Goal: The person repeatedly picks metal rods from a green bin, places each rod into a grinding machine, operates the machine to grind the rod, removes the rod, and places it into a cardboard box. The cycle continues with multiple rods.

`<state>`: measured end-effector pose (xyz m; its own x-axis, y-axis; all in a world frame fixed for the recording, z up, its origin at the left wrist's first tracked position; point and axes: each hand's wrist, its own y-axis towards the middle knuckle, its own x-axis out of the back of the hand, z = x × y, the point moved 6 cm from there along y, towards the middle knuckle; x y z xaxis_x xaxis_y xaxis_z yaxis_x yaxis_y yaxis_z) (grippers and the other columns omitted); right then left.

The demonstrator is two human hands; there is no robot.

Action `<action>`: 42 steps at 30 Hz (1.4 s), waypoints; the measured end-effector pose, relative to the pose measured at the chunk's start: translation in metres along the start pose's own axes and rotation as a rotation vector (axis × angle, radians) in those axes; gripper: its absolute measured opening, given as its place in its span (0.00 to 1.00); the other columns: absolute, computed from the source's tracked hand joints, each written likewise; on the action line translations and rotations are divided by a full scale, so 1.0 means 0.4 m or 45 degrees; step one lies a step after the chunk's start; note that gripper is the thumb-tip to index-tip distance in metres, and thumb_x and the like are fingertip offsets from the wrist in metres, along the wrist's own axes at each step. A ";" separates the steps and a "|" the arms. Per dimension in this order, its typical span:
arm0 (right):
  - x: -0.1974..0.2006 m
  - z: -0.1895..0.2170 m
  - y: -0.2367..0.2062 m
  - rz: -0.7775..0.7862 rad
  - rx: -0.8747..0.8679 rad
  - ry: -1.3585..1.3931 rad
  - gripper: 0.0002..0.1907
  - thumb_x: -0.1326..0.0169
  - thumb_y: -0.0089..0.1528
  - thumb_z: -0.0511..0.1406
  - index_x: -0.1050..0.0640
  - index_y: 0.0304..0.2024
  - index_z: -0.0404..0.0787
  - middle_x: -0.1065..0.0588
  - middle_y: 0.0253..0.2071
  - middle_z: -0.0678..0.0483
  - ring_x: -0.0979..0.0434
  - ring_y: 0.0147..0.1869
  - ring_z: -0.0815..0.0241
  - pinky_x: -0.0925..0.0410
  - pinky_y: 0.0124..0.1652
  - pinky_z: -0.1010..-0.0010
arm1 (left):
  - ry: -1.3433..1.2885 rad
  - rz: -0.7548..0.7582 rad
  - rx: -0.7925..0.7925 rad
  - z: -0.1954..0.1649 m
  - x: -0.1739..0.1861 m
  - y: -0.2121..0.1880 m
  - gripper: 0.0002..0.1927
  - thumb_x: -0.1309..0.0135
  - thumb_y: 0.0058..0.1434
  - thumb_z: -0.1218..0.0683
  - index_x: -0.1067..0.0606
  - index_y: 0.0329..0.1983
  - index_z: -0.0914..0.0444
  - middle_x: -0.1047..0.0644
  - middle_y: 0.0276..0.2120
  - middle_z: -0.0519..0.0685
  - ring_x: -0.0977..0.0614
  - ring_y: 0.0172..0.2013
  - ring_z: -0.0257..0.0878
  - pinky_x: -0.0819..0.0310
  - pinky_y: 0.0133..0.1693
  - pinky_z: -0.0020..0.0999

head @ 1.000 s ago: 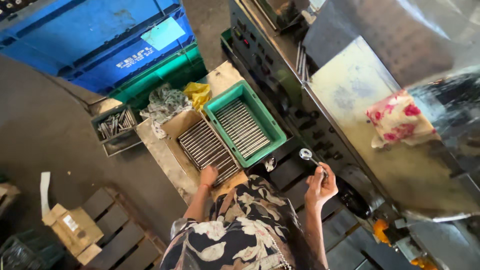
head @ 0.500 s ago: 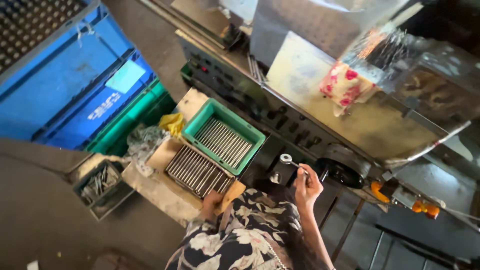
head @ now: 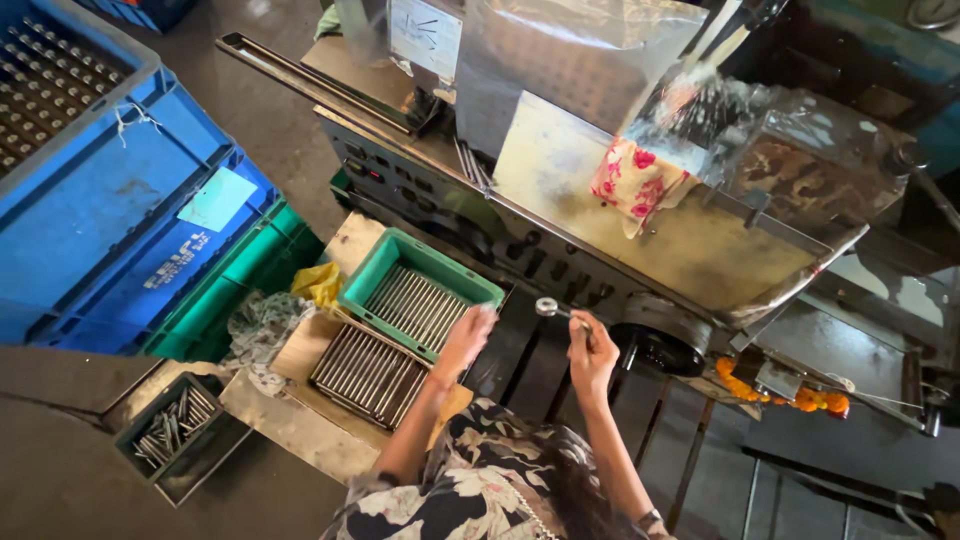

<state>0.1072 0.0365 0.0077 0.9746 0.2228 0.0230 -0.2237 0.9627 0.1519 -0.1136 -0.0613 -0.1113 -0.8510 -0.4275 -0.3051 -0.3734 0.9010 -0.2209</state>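
a green tray point(head: 378, 268) of grey rods, blue crates point(head: 110, 190), a pink floral cloth point(head: 633, 183), yellow rag point(head: 318, 283).

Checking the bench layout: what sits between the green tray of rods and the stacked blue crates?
In the head view, a crumpled yellow cloth lies between the green tray and the blue crates, beside a green crate.

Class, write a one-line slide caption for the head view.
Right hand holds a ring gauge; left hand reaches over the green tray of metal rods.
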 end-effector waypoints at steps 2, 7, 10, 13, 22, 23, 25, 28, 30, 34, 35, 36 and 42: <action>0.007 0.020 0.016 -0.025 0.006 0.040 0.12 0.45 0.69 0.36 0.20 0.50 0.34 0.32 0.22 0.65 0.38 0.22 0.76 0.44 0.23 0.80 | 0.236 0.195 -0.568 -0.101 -0.154 0.017 0.20 0.51 0.80 0.49 0.27 0.66 0.67 0.28 0.36 0.41 0.29 0.36 0.30 0.31 0.39 0.25; 0.074 0.040 0.037 -0.116 -0.048 0.230 0.12 0.46 0.69 0.36 0.21 0.50 0.34 0.34 0.22 0.64 0.41 0.22 0.76 0.45 0.23 0.80 | 0.150 0.461 -0.311 -0.187 -0.375 0.019 0.30 0.52 0.73 0.50 0.46 0.77 0.51 0.35 0.22 0.38 0.36 0.20 0.24 0.43 0.23 0.21; 0.133 0.051 0.048 -0.123 0.050 0.154 0.12 0.45 0.70 0.35 0.21 0.51 0.34 0.35 0.23 0.64 0.42 0.23 0.76 0.47 0.24 0.80 | -0.201 0.535 -0.139 -0.186 -0.440 0.011 0.23 0.53 0.74 0.50 0.40 0.71 0.53 0.36 0.23 0.36 0.37 0.19 0.24 0.42 0.21 0.22; 0.180 0.058 0.035 -0.127 0.179 -0.039 0.11 0.45 0.71 0.35 0.21 0.52 0.34 0.33 0.26 0.64 0.39 0.25 0.76 0.43 0.26 0.80 | -0.295 0.521 -0.131 -0.167 -0.492 0.022 0.21 0.50 0.74 0.50 0.37 0.67 0.55 0.35 0.24 0.36 0.36 0.20 0.24 0.44 0.21 0.21; 0.319 -0.112 -0.005 0.292 -1.206 0.853 0.18 0.53 0.68 0.51 0.27 0.31 0.49 0.48 0.12 0.67 0.55 0.12 0.72 0.54 0.14 0.77 | 0.987 0.798 -1.350 -0.276 -0.614 -0.068 0.22 0.35 0.60 0.46 0.27 0.53 0.59 0.21 0.29 0.51 0.21 0.24 0.46 0.28 0.26 0.37; 0.337 -0.125 -0.021 0.350 -1.369 0.819 0.20 0.54 0.67 0.53 0.28 0.29 0.50 0.50 0.12 0.67 0.56 0.11 0.72 0.55 0.14 0.76 | 0.991 0.779 -1.335 -0.281 -0.625 -0.073 0.21 0.34 0.61 0.46 0.26 0.51 0.58 0.21 0.27 0.51 0.21 0.23 0.45 0.28 0.25 0.37; 0.354 -0.125 0.003 0.310 -1.231 0.956 0.23 0.54 0.69 0.54 0.29 0.29 0.47 0.49 0.13 0.67 0.56 0.13 0.71 0.53 0.16 0.75 | 1.023 0.739 -1.327 -0.296 -0.646 -0.071 0.17 0.34 0.61 0.47 0.24 0.48 0.57 0.22 0.25 0.49 0.22 0.22 0.44 0.29 0.24 0.36; 0.387 -0.104 0.035 0.266 -0.811 0.863 0.20 0.53 0.70 0.50 0.30 0.31 0.45 0.44 0.17 0.66 0.48 0.17 0.70 0.49 0.20 0.75 | 0.635 0.513 -1.036 -0.305 -0.679 -0.046 0.16 0.35 0.64 0.48 0.27 0.46 0.59 0.25 0.25 0.47 0.24 0.21 0.35 0.31 0.25 0.31; 0.436 -0.059 0.060 0.221 -0.311 0.309 0.15 0.51 0.71 0.46 0.28 0.36 0.43 0.39 0.19 0.62 0.42 0.20 0.66 0.44 0.22 0.72 | 0.314 0.528 -0.500 -0.267 -0.709 -0.007 0.13 0.34 0.64 0.50 0.26 0.42 0.59 0.29 0.23 0.42 0.31 0.19 0.31 0.41 0.21 0.28; 0.486 0.057 0.054 0.177 0.673 -0.730 0.05 0.45 0.69 0.36 0.25 0.41 0.41 0.29 0.22 0.51 0.30 0.23 0.52 0.36 0.26 0.63 | 0.049 0.603 0.441 -0.181 -0.753 -0.013 0.11 0.35 0.58 0.52 0.26 0.36 0.57 0.34 0.17 0.38 0.38 0.13 0.27 0.53 0.15 0.25; 0.491 0.076 0.050 0.198 0.850 -0.784 0.05 0.42 0.67 0.35 0.26 0.41 0.42 0.28 0.23 0.48 0.28 0.23 0.49 0.35 0.26 0.61 | 0.002 0.589 0.363 -0.189 -0.768 -0.023 0.11 0.35 0.59 0.51 0.26 0.36 0.57 0.35 0.17 0.37 0.39 0.14 0.26 0.52 0.16 0.25; 0.508 0.079 0.053 0.174 0.824 -0.755 0.05 0.43 0.66 0.34 0.25 0.42 0.41 0.27 0.24 0.48 0.26 0.24 0.48 0.34 0.27 0.61 | -0.044 0.574 0.283 -0.190 -0.785 -0.043 0.11 0.35 0.60 0.51 0.26 0.37 0.57 0.35 0.18 0.37 0.39 0.15 0.25 0.52 0.17 0.24; 0.601 0.077 0.032 0.188 0.854 -0.755 0.07 0.45 0.65 0.36 0.23 0.44 0.41 0.25 0.25 0.45 0.23 0.27 0.43 0.31 0.28 0.59 | 0.108 0.415 -0.161 -0.208 -0.849 -0.128 0.10 0.36 0.63 0.50 0.25 0.37 0.58 0.33 0.22 0.35 0.36 0.20 0.23 0.47 0.20 0.24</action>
<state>0.3391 0.0976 0.0458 0.8244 0.0429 0.5644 -0.4737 0.5982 0.6464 0.1638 0.0439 0.0806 -0.9584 -0.1135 -0.2618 -0.1158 0.9932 -0.0067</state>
